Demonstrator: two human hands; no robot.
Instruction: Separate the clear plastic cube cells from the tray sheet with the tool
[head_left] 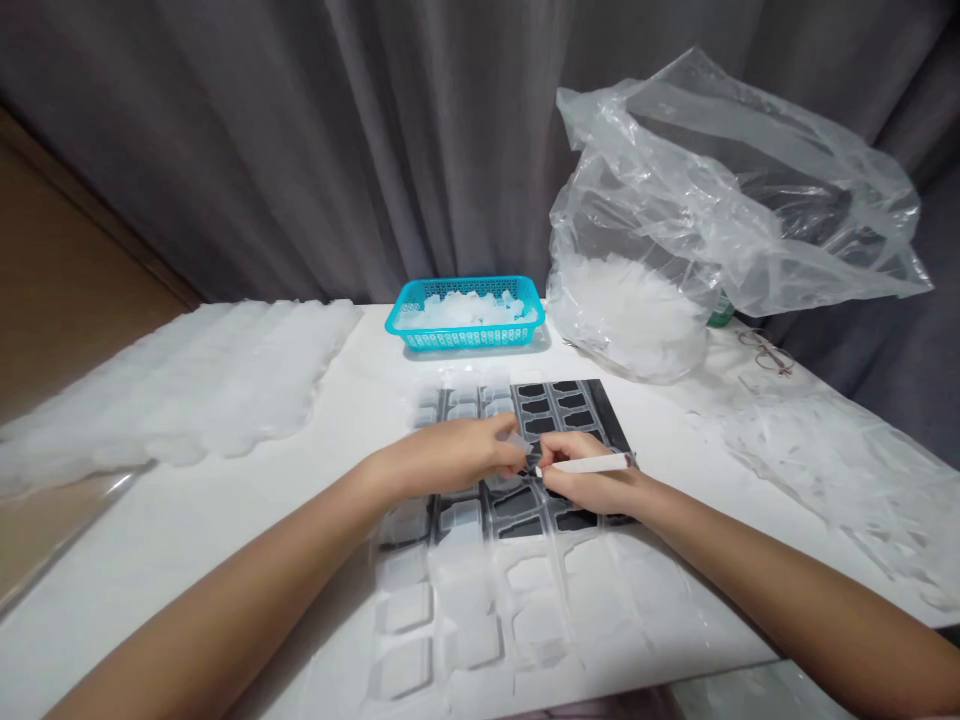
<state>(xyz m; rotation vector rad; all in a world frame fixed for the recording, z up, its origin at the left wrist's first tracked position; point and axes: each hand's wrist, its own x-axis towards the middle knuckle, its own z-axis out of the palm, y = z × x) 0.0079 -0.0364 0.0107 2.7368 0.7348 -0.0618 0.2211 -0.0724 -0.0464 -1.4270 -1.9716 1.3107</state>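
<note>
Left fingers (511,458) are pinching a piece (517,442) (likely light, flexible, best held edgewise); right fingers (568,443) are gripping a tool (592,464).

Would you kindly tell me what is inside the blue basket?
The blue basket holds a loose heap of whitish, translucent pieces. Whatever lies beneath the top pieces is covered, so I cannot tell.
</note>
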